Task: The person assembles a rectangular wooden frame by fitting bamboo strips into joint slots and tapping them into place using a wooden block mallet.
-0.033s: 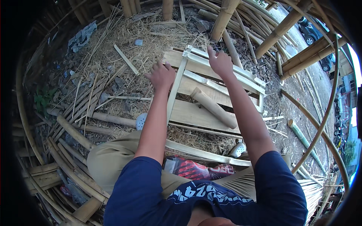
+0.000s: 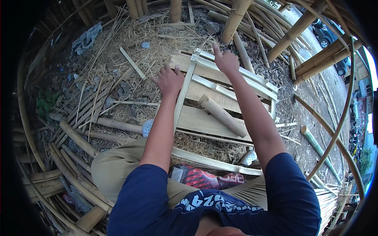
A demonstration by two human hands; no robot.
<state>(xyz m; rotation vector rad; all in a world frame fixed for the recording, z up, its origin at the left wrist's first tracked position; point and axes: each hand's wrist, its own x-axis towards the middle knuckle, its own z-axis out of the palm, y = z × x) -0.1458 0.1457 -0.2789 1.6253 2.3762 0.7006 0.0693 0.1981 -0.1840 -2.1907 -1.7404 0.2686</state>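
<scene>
A pale bamboo frame (image 2: pixel 183 100) with flat slats across it lies on the ground in front of me. My left hand (image 2: pixel 170 81) is at its left side, beside the crosspiece, with fingers spread. Over the far rail is my right hand (image 2: pixel 227 63). One of its fingers points away from me, while the others fold down at the rail with their tips hidden. A short round bamboo piece (image 2: pixel 222 115) lies slantwise on the slats. Nearer to me, a curved bamboo strip (image 2: pixel 204 159) runs across between my legs.
Straw and shavings (image 2: pixel 130 59) cover the ground. Bamboo poles (image 2: pixel 122 125) lie at left, and a green bamboo pole (image 2: pixel 321 151) lies at right. Upright bamboo posts (image 2: pixel 235 21) stand at the back. A red and black packet (image 2: pixel 197 177) lies between my legs.
My right hand has shifted slightly left and away from me. My left hand and the frame look nearly the same.
</scene>
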